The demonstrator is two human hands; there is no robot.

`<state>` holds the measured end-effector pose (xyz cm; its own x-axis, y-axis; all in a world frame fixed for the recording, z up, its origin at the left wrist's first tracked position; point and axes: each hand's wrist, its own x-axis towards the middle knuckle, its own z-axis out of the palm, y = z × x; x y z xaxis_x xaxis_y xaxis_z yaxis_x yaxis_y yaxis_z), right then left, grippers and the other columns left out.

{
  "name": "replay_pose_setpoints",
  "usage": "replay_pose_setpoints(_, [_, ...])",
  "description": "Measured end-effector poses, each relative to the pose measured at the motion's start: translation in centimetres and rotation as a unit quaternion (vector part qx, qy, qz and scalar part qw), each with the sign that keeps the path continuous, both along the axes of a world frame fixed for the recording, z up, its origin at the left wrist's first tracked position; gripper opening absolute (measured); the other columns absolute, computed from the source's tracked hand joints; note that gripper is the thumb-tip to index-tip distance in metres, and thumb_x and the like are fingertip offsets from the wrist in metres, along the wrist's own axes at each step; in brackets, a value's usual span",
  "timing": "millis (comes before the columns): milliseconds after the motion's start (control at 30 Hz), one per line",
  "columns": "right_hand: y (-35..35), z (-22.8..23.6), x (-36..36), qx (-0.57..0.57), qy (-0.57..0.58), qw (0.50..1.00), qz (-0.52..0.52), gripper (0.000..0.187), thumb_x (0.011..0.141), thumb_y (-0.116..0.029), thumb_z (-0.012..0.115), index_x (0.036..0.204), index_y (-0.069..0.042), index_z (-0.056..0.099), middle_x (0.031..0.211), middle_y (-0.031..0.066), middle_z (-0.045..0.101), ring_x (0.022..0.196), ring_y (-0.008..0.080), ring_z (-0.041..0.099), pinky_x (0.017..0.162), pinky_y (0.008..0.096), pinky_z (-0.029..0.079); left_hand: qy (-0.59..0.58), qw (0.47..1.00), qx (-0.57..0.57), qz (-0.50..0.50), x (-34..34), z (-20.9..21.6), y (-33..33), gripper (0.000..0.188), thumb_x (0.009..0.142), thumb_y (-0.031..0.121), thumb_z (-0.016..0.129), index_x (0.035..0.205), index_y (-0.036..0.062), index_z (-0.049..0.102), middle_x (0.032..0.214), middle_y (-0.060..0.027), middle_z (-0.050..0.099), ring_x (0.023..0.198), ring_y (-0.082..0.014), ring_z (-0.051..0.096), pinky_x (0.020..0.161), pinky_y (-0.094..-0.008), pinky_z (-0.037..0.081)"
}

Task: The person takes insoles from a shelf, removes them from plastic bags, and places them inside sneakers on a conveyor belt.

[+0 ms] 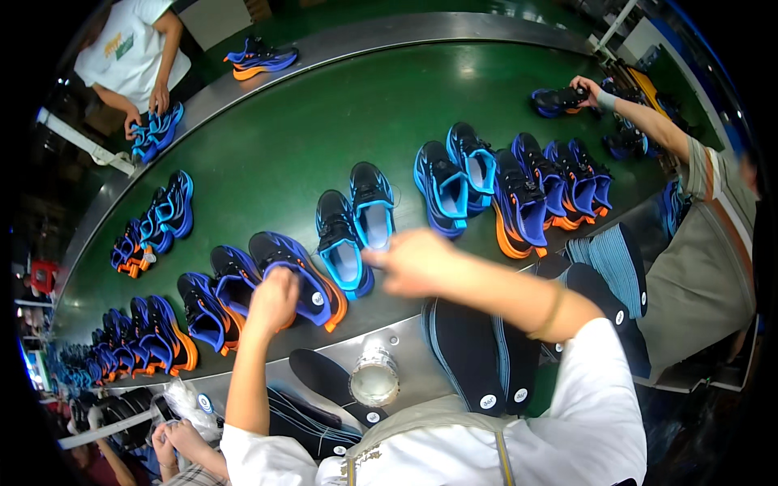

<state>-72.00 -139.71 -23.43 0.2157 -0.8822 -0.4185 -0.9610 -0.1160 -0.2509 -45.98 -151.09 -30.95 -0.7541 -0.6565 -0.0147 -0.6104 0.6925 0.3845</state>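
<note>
My left hand (278, 293) is closed at the collar of a black and purple sneaker (282, 247) with an orange sole. A dark insole with a round white sticker (317, 298) shows in that shoe's opening. Its mate (232, 264) stands just left of it. My right hand (415, 261) is smeared by motion beside the heels of two black and light-blue sneakers. Pale grey lining shows inside the nearer blue sneaker (334, 220) and the farther one (369, 183). Whether the right fingers hold anything is hidden by the blur.
A jar (374, 377) stands on the metal ledge among stacks of dark insoles (462, 344). More sneakers line the green conveyor (300, 113) on both sides. A co-worker's hand (585, 87) touches a shoe at right; another person (134, 61) handles blue sneakers at far left.
</note>
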Motion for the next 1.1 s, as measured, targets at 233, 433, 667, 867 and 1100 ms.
replay_pose_setpoints(233, [-3.7,-9.7,5.1,0.048,0.175,0.983,-0.002,0.075,0.064,-0.063,0.058,0.116,-0.009,0.055,0.121,0.0129,0.05,0.116,0.0327,0.04,0.09,0.0608,0.026,0.262,0.925,0.273,-0.042,-1.4,3.9,14.1,0.015,0.059,0.003,0.06,0.056,0.0049,0.045,0.065,-0.0109,0.055,0.059,-0.0222,0.055,0.055,-0.0283,0.043])
replay_pose_setpoints(433, [0.3,-8.1,-6.1,-0.048,0.134,0.988,-0.06,0.068,0.063,-0.05,0.065,0.121,-0.018,0.049,0.122,0.0166,0.046,0.116,0.0322,0.039,0.097,0.0504,0.024,0.176,0.98,0.04,-0.087,-2.0,-0.4,21.0,0.023,0.062,0.007,0.062,0.082,0.0019,0.052,0.074,-0.0121,0.051,0.066,-0.0295,0.05,0.061,-0.0362,0.04])
replay_pose_setpoints(667, [16.2,4.6,-11.0,-0.292,-0.139,0.926,-0.195,0.063,0.072,-0.026,0.065,0.128,-0.01,0.04,0.123,0.017,0.046,0.114,0.0303,0.044,0.096,0.0398,0.033,0.109,0.986,-0.019,-0.124,-2.9,0.7,22.4,0.047,0.065,0.019,0.057,0.108,-0.0012,0.051,0.094,-0.0143,0.052,0.094,-0.0318,0.048,0.084,-0.0422,0.032])
replay_pose_setpoints(867, [35.3,1.8,-9.2,0.078,-0.387,0.738,-0.547,0.067,0.082,-0.025,0.061,0.136,-0.006,0.026,0.129,0.0197,0.039,0.117,0.0267,0.041,0.095,0.034,0.035,0.149,0.969,-0.197,-0.012,-4.2,2.7,24.2,0.054,0.062,0.031,0.055,0.107,0.0018,0.055,0.111,-0.0141,0.046,0.108,-0.0308,0.039,0.096,-0.0497,0.021])
replay_pose_setpoints(1100, [29.5,-8.1,-8.5,-0.069,-0.672,0.507,-0.535,0.073,0.084,-0.027,0.055,0.141,-0.012,0.01,0.136,0.0149,0.03,0.125,0.0207,0.031,0.101,0.0302,0.024,0.299,0.621,0.575,0.44,-12.6,-2.9,28.9,0.076,0.084,0.063,0.025,0.136,0.0073,0.027,0.143,-0.0117,0.02,0.132,-0.0266,0.013,0.1,-0.0559,0.01])
